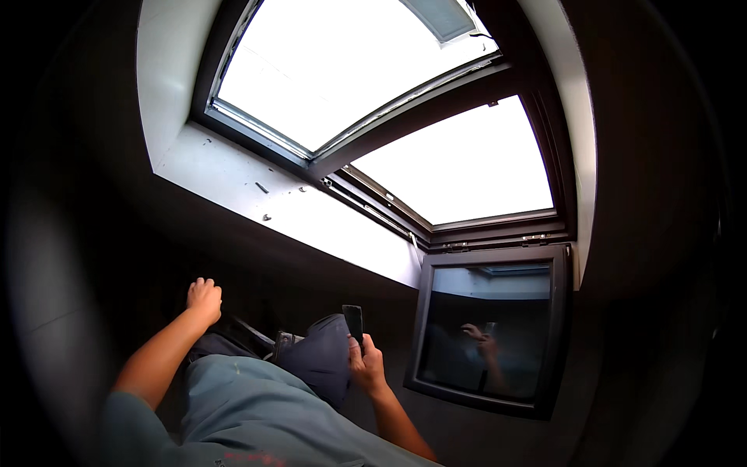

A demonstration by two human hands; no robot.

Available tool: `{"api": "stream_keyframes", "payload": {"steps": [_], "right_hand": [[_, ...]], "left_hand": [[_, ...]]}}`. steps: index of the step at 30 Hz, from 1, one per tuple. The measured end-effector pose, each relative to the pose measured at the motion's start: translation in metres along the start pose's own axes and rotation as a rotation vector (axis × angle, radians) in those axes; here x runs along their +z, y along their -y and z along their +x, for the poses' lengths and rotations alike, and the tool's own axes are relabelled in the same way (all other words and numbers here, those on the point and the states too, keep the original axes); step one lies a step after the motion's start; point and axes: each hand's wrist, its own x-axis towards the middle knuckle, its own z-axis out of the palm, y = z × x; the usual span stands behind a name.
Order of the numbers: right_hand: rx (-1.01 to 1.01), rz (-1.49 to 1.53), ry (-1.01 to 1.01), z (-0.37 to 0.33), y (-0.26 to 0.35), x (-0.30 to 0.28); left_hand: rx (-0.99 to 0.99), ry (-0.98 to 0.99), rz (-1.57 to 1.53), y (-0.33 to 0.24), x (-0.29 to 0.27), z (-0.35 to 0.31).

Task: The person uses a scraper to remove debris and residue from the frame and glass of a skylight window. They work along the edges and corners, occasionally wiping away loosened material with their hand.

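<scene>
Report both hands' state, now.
Left hand: loosely closed, fingers curled; nothing visible in it.
Right hand: closed, holding a flat, dark rectangular object.

Daylight entered through the larger window opening (342,70) and the smaller one (471,163), both overexposed to nearly featureless white. The sill (342,235) was brightly lit, whereas the wall (156,226) below it fell into near-black shadow. The left hand (205,301) and the right hand (369,364) received moderate light and appeared reasonably sharp; the flat dark tool (353,321) showed little surface detail. Dark glass (467,311) in the open sash bore a dim reflection. Fisheye distortion bowed the window frame (405,117), and black vignetting closed the corners. A hazy pale patch (47,296) softened the left margin.
</scene>
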Motion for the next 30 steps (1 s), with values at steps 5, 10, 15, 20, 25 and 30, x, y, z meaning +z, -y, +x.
{"api": "stream_keyframes", "payload": {"steps": [5,10,15,20,25,30], "right_hand": [[0.064,0.563,0.142,0.041,0.049,0.031],[-0.133,0.567,0.063,0.093,0.14,0.049],[-0.44,0.231,0.121,0.138,0.19,0.002],[-1.004,-0.603,-0.382,0.216,0.242,-0.075],[-1.329,-1.09,-0.843,0.298,0.302,-0.154],[-1.509,-1.249,-1.009,0.34,0.35,-0.199]], "left_hand": [[0.358,-0.145,-0.701,-0.064,-0.086,-0.028],[0.648,-0.016,-1.473,-0.157,-0.153,-0.027],[0.63,-0.002,-1.567,-0.156,-0.237,-0.018],[0.848,-0.771,-1.163,-0.108,-0.33,0.058],[0.549,-1.446,-0.097,-0.071,-0.448,0.102],[0.419,-1.088,0.115,-0.081,-0.528,0.042]]}}
